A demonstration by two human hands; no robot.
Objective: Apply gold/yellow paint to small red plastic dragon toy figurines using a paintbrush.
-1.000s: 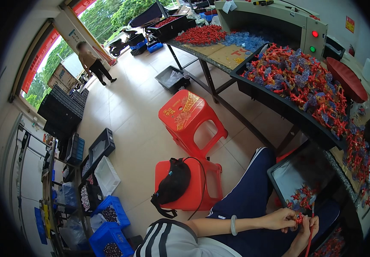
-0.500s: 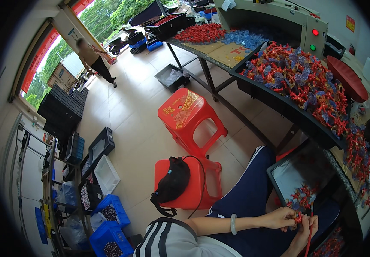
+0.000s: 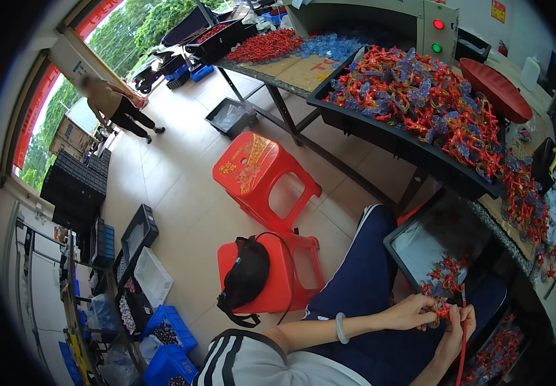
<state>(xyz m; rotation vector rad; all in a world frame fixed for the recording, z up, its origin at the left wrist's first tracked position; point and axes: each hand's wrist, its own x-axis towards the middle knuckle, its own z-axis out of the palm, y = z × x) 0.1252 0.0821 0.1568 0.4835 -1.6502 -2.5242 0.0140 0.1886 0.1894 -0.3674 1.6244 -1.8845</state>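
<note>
My left hand [image 3: 412, 313] is closed, its fingers pinching a small red plastic piece [image 3: 443, 311] with yellowish clear parts, over my lap. Right beside it, my right hand [image 3: 456, 332] grips a slim red-handled tool [image 3: 463, 347] with a pale narrow tip pointing up; its exact kind is unclear. Its fingertips meet the red piece from the other side. Just beyond both hands, a dark-rimmed tray [image 3: 395, 248] holds a loose pile of red and bluish clear plastic pieces [image 3: 444, 273].
A heaped black tray [image 3: 381, 132] of red and blue pieces stands on the worktable [image 3: 304, 76], beside a machine [image 3: 439, 32] with red and green lights. Red stools [image 3: 252, 164] stand left of my leg, one bearing a black bag [image 3: 247, 273]. A person [image 3: 120, 106] walks near the doorway.
My view has swung slightly right, so the surroundings sit further left. Both hands stay together on the red piece. The distant person's legs are now wider apart.
</note>
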